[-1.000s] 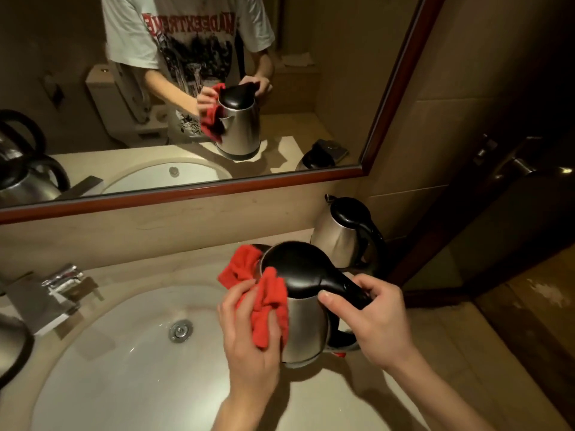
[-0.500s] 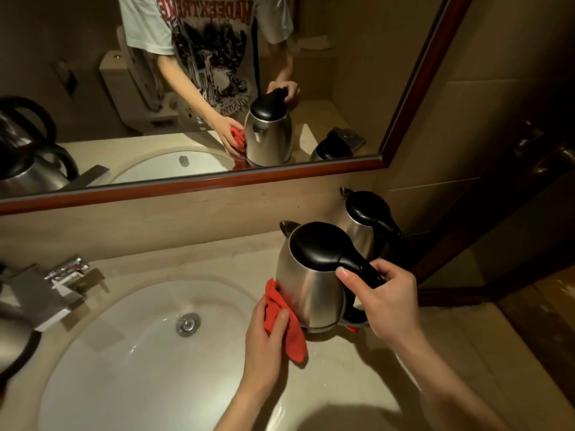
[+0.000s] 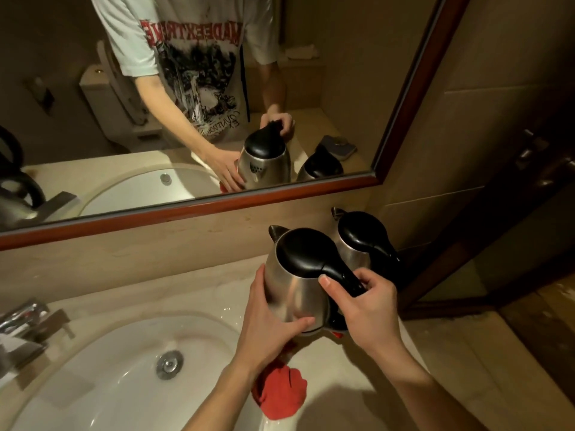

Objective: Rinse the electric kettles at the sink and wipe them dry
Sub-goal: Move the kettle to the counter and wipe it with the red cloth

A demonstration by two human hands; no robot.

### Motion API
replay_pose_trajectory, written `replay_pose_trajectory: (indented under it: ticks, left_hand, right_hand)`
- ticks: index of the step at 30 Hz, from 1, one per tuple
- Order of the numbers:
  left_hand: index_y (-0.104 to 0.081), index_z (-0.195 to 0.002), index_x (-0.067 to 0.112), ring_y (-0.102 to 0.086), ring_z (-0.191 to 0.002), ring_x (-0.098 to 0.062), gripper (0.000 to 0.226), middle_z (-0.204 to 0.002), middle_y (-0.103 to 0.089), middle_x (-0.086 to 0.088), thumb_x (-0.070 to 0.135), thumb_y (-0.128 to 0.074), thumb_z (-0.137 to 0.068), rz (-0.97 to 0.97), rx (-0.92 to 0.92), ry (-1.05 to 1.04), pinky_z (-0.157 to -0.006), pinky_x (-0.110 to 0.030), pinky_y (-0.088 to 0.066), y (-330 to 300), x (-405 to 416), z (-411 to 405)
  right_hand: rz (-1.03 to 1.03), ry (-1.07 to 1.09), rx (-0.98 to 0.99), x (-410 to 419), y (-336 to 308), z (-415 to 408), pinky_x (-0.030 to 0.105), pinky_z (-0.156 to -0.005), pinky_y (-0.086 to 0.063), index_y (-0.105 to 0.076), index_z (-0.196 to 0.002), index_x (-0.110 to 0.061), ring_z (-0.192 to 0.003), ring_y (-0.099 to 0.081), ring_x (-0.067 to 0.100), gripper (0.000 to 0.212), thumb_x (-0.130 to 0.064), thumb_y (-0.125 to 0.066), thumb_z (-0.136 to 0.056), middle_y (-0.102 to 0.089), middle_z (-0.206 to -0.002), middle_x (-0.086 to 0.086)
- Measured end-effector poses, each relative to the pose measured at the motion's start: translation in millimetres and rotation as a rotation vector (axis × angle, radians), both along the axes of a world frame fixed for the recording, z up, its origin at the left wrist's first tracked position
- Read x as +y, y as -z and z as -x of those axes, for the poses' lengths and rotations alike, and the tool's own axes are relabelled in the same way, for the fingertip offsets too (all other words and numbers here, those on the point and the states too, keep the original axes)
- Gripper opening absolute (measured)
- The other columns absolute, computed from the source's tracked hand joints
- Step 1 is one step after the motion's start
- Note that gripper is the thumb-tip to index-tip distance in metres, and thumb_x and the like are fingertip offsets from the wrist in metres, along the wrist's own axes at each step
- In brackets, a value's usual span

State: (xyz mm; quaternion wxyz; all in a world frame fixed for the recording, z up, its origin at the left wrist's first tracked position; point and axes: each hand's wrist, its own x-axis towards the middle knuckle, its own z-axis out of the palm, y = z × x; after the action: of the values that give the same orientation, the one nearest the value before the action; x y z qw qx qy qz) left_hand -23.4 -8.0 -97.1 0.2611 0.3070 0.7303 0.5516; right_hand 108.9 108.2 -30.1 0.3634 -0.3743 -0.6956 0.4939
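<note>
**Kettle in hand, wipe-down near its end**

Right hand [image 3: 370,309] grips the black handle of the steel electric kettle [image 3: 295,284], held at the worktop's right end, just right of the sink basin [image 3: 124,377]. Left hand [image 3: 270,321] cups the kettle's left flank and lower body, fingers curled round it. Red cloth [image 3: 280,396] hangs bunched below that wrist (whether pinched in the palm or merely trapped, cannot tell). A second kettle [image 3: 357,241] stands behind, near the back right corner, apparently finished. Another kettle's dark edge shows at the far left, by the tap [image 3: 28,318], likely still waiting. Judgement: this one nearly dry; underside may remain.
</note>
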Motion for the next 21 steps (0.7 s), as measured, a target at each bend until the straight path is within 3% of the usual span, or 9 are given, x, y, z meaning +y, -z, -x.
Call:
replay_pose_trajectory:
  ticks: [2,5,9,14,21]
  left_hand:
    - [-0.028,-0.15,0.041,-0.045,-0.132,0.0,0.12,-0.145,-0.046,0.022,0.048,-0.096,-0.051,-0.01,0.01,-0.002,-0.109,-0.041,-0.045,3,8,9]
    - [-0.032,-0.149,0.038,-0.047,-0.13,0.004,0.118,-0.141,-0.05,0.023,0.046,-0.095,-0.051,-0.015,0.01,-0.001,-0.109,-0.039,-0.045,11,16,24]
    - [-0.029,-0.152,0.037,-0.046,-0.132,0.002,0.123,-0.145,-0.048,0.022,0.052,-0.095,-0.049,0.002,0.025,-0.007,-0.11,-0.039,-0.045,24,22,40]
    - [-0.027,-0.152,0.039,-0.046,-0.133,-0.002,0.124,-0.146,-0.046,0.02,0.056,-0.095,-0.049,0.026,0.033,-0.002,-0.109,-0.041,-0.046,37,25,51]
    - [-0.031,-0.15,0.037,-0.049,-0.131,-0.004,0.121,-0.143,-0.049,0.018,0.049,-0.096,-0.049,0.048,0.026,-0.026,-0.105,-0.039,-0.05,50,25,54]
  right_hand:
    - [0.016,0.002,-0.001,5,8,8,0.034,-0.051,-0.045,-0.06,-0.063,-0.01,-0.051,-0.057,0.02,0.036,-0.028,-0.087,-0.079,-0.058,-0.053,0.004]
    - [0.046,0.009,0.008,11,20,22,0.041,-0.053,-0.048,-0.061,-0.064,-0.008,-0.054,-0.059,0.029,0.036,-0.028,-0.087,-0.079,-0.06,-0.057,0.012]
    - [0.071,0.015,0.002,17,31,35,0.036,-0.054,-0.046,-0.061,-0.065,-0.007,-0.053,-0.056,0.019,0.036,-0.027,-0.087,-0.079,-0.06,-0.059,0.015]
    - [0.108,0.03,-0.016,20,42,44,0.049,-0.054,-0.052,-0.06,-0.065,-0.008,-0.058,-0.062,0.039,0.037,-0.027,-0.087,-0.081,-0.06,-0.06,0.019]
    - [-0.011,-0.007,-0.07,21,52,48,0.03,-0.05,-0.044,-0.058,-0.064,-0.004,-0.052,-0.056,0.026,0.038,-0.024,-0.087,-0.078,-0.057,-0.054,0.01]
